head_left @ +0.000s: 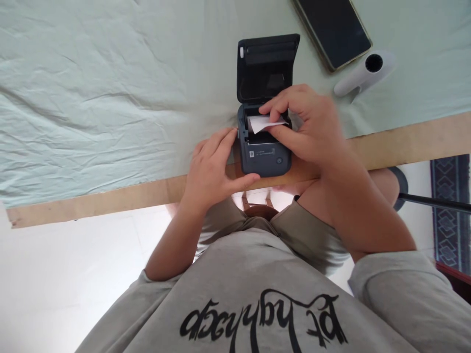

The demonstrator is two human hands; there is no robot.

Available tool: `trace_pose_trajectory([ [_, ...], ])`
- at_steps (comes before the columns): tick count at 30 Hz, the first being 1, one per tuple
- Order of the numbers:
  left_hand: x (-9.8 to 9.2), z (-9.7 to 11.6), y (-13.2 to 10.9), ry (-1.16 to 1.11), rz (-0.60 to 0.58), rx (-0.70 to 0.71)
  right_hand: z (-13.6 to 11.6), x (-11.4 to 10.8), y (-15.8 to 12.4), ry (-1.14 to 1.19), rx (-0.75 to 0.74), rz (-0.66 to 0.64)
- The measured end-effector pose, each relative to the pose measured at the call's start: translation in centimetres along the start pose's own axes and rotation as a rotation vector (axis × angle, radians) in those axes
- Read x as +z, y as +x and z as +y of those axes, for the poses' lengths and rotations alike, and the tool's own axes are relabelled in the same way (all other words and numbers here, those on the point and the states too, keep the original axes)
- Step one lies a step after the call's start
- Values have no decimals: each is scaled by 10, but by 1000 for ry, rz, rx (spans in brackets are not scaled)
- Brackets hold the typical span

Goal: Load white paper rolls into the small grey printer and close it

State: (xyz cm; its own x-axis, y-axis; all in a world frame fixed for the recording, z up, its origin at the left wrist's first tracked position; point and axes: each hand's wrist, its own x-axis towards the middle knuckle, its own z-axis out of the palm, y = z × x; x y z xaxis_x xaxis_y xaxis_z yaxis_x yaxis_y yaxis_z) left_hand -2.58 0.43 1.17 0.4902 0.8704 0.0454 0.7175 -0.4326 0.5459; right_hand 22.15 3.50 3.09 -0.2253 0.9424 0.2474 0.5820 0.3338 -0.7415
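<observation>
A small dark grey label printer (264,159) sits at the near edge of the table, its lid (268,66) swung open and standing up behind it. My right hand (307,127) is over the open paper bay, thumb and fingers pinched on the white paper strip (262,124) that comes out of the roll inside. My left hand (215,169) rests against the printer's left side, fingers along the casing and thumb under its front corner, steadying it.
A pale green cloth (110,98) covers the table, leaving a bare wooden edge (91,203) at the front. A dark phone (333,29) lies at the back right, a white handheld device (364,73) beside it. A patterned rug (451,211) lies on the floor to the right.
</observation>
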Motion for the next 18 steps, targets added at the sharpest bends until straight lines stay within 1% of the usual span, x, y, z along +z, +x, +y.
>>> trace_pose_trajectory([
  [3, 0, -1, -1, -15, 7, 10, -1, -5, -4, 51, -128, -2],
  [8, -4, -9, 0, -163, 14, 55, -6, -13, -10, 50, -216, -118],
  [11, -4, -10, 6, -272, 67, 9, -4, -13, -13, 24, -263, -152],
  [14, 2, -3, 16, -332, 119, -40, 3, -11, -15, 6, -315, -147],
  [16, 8, 1, 21, -332, 108, -42, 6, -11, -16, 17, -350, -136],
  [18, 13, 3, 24, -298, 102, -48, 5, -12, -17, 14, -321, -163],
])
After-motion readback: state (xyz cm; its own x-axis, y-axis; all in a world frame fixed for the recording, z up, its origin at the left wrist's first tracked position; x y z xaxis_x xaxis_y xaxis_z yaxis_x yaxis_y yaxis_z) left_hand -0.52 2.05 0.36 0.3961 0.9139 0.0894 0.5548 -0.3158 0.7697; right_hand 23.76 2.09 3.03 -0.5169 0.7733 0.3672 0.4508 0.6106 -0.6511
